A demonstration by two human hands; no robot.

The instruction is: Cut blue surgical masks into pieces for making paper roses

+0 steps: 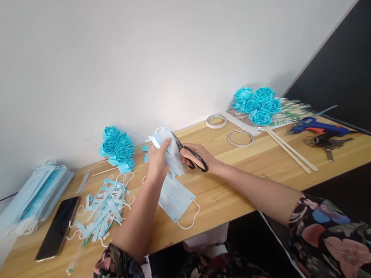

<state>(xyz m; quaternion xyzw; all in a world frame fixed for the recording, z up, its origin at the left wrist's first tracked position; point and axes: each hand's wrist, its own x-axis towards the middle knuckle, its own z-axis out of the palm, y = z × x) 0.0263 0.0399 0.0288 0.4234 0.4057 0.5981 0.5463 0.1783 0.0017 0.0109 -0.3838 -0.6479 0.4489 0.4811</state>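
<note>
My left hand is closed on a pale blue face mask, thumb on its face, holding it above the table. Black-handled scissors are in my right hand, fingers through the loops. Their blades lie at the right edge of the held mask, partly hidden behind it. Below my hands a second face mask lies flat, one ear loop toward me. Left of my left forearm is a heap of cut blue strips and white loops.
A stack of masks and a phone are at the left. Blue fabric flowers stand near the wall, with another bunch on the right. Tape rolls, wooden sticks, a glue gun and keys lie rightward.
</note>
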